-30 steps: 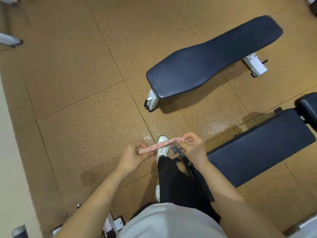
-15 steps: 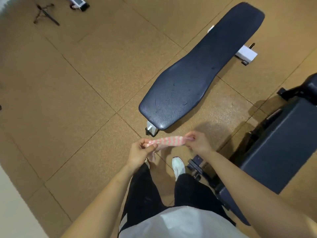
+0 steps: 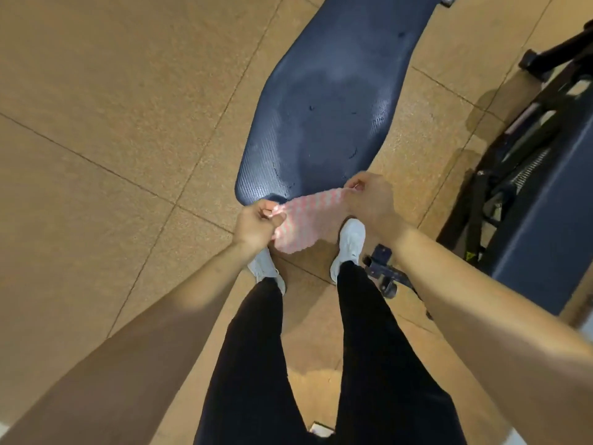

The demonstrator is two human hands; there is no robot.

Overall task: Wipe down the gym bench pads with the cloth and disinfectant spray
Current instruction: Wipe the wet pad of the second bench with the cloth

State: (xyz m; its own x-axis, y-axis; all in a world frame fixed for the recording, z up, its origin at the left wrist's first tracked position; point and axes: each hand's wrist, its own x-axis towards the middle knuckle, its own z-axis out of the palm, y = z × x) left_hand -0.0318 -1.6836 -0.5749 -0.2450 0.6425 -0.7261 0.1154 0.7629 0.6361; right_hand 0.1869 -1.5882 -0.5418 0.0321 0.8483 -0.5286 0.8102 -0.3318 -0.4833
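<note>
The cloth point(image 3: 303, 221), checked in pink and white, is held stretched between both hands close to the near end of the dark blue bench pad point(image 3: 330, 101). One upper corner is pinched by the left hand point(image 3: 256, 224), whose fingers are curled in toward the thumb. The opposite corner is pinched by the right hand point(image 3: 369, 200), likewise curled, with its fingertips closed on the fabric edge. The rest of the cloth is left hanging between the hands, in front of the white shoes point(image 3: 349, 245). The pad is seen lengthwise, running away from the person, its rounded near end just beyond the left hand. Paler patches and small nicks can be seen on its textured surface. A second dark bench point(image 3: 542, 239) on a black frame is seen at the right, apart from both hands, on the brown tiled floor point(image 3: 112, 123).
</note>
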